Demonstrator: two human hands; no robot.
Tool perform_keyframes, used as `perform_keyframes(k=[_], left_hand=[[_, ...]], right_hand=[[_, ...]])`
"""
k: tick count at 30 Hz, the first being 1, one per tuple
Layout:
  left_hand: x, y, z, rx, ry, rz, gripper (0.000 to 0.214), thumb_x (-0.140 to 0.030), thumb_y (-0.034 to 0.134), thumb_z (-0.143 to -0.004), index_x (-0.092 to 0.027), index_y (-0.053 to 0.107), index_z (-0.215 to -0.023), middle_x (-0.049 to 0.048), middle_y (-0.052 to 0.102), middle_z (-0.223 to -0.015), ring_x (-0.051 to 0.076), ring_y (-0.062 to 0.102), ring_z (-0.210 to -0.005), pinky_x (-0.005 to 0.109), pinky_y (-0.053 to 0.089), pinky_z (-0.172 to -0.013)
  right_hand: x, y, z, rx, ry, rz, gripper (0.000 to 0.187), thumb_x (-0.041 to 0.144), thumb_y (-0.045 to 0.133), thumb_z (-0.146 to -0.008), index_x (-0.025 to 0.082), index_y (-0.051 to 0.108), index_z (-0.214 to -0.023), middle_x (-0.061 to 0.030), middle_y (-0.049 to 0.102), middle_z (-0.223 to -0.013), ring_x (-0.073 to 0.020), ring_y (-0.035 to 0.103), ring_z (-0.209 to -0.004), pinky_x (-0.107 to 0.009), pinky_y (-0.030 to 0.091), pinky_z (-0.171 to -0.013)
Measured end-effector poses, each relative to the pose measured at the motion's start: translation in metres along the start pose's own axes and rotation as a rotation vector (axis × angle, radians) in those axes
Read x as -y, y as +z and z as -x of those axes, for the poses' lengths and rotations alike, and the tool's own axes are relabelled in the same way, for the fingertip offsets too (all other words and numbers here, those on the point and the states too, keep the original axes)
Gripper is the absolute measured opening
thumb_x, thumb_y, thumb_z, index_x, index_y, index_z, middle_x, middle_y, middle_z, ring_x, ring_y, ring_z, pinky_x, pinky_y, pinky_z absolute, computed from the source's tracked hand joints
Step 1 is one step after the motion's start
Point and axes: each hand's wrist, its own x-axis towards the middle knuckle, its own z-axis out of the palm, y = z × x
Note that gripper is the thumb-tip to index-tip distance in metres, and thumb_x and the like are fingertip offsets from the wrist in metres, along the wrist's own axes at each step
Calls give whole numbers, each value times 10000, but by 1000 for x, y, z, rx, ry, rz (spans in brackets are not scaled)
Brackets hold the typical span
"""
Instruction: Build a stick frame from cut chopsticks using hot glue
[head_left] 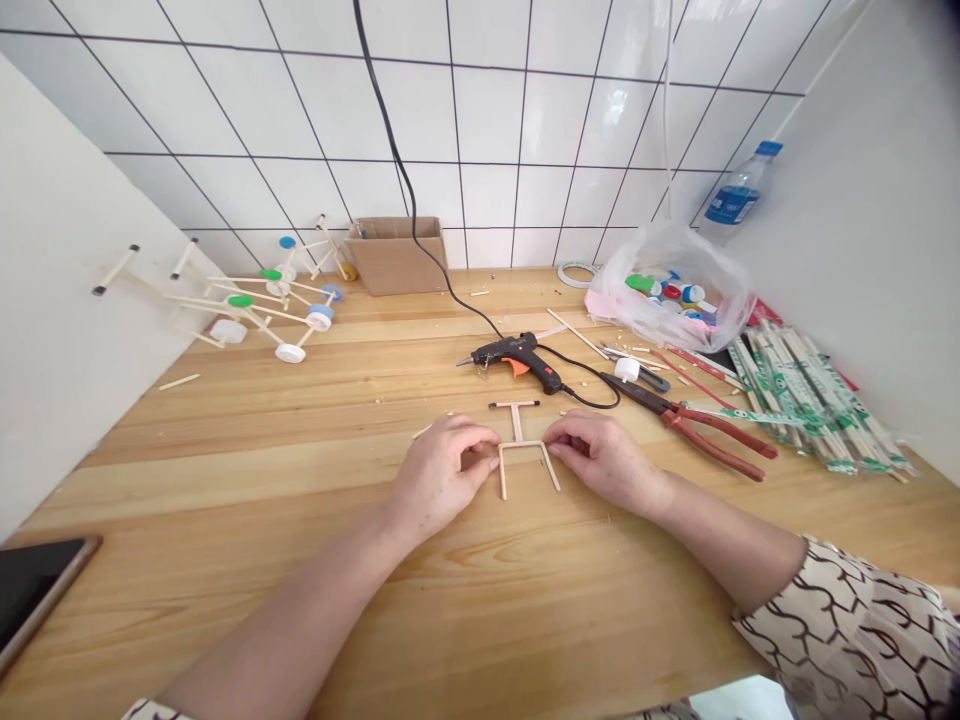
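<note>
Between my two hands a small frame of wooden sticks [523, 444] lies on the wooden table. Two legs point towards me from its crossbar, and a stem runs away to a short bar with dark ends. My left hand [450, 465] pinches the frame's left corner between thumb and forefinger. At the right corner, my right hand [596, 455] has its fingers closed on the frame in the same way. Beyond the frame, a black hot glue gun [517, 358] with an orange trigger rests on its side, its nozzle to the left.
Stick models with bottle-cap wheels [247, 300] stand at the left, near a cardboard box [397, 258]. To the right lie red-handled pliers [694, 425], wrapped chopsticks [806, 390] and a plastic bag of bottle caps [637, 315]. A water bottle [739, 195] stands behind; a tablet-like device [37, 590] lies front left.
</note>
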Motion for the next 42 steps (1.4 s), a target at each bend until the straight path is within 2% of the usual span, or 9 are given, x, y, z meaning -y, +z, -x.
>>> perform_keyframes(k=[7, 11, 18, 25, 29, 33, 38, 42], left_hand=[[1, 1, 1, -7, 10, 10, 133, -117, 644, -745, -200, 692, -836, 11, 635, -778, 182, 603, -792, 305, 467, -750], [5, 3, 2, -55, -1, 44, 127, -149, 618, -766, -197, 690, -859, 18, 643, -789, 180, 614, -784, 307, 477, -751], [15, -7, 5, -252, 31, 132, 139, -241, 571, -803, -180, 676, -871, 27, 679, -816, 162, 621, -757, 275, 494, -728], [25, -28, 4, -345, -73, 78, 190, -335, 571, -778, -189, 682, -829, 24, 701, -807, 174, 617, -732, 291, 496, -732], [32, -36, 0, -332, -192, 76, 230, -365, 563, -744, -184, 688, -810, 39, 712, -809, 196, 631, -748, 301, 493, -719], [35, -43, -3, -253, -288, 37, 258, -379, 542, -717, -181, 693, -785, 49, 725, -795, 214, 647, -740, 302, 492, -682], [36, -44, -4, -189, -267, -14, 227, -361, 538, -707, -195, 692, -718, 40, 734, -774, 219, 657, -719, 300, 486, -656], [38, -41, -4, -169, -233, -54, 229, -344, 517, -731, -200, 695, -729, 37, 733, -768, 218, 659, -714, 302, 486, -653]], right_hand=[[1, 0, -1, -5, -2, -3, 135, 96, 554, -802, 177, 661, -786, -22, 627, -718, -135, 543, -634, -241, 420, -593], [1, -3, -1, -26, 28, -41, 130, 132, 542, -808, 172, 662, -777, -29, 643, -719, -138, 560, -631, -245, 431, -586], [1, -15, -2, -222, 61, -129, 166, 247, 548, -797, 175, 657, -694, -45, 689, -694, -161, 596, -628, -257, 443, -565], [1, -30, -2, -360, 130, -180, 199, 335, 600, -745, 176, 655, -637, -20, 648, -588, -129, 518, -513, -244, 412, -492], [1, -37, -4, -403, 166, -193, 251, 390, 635, -712, 179, 616, -577, -6, 593, -525, -116, 467, -471, -238, 377, -451], [-2, -41, -5, -440, 209, -212, 320, 444, 652, -693, 181, 556, -539, 25, 487, -460, -92, 378, -427, -229, 305, -407], [-10, -43, -5, -499, 231, -206, 439, 539, 615, -712, 191, 461, -494, 50, 365, -449, -82, 307, -441, -233, 264, -423], [-11, -47, -5, -507, 218, -201, 527, 629, 513, -765, 188, 479, -479, 36, 368, -443, -94, 326, -444, -244, 283, -444]])
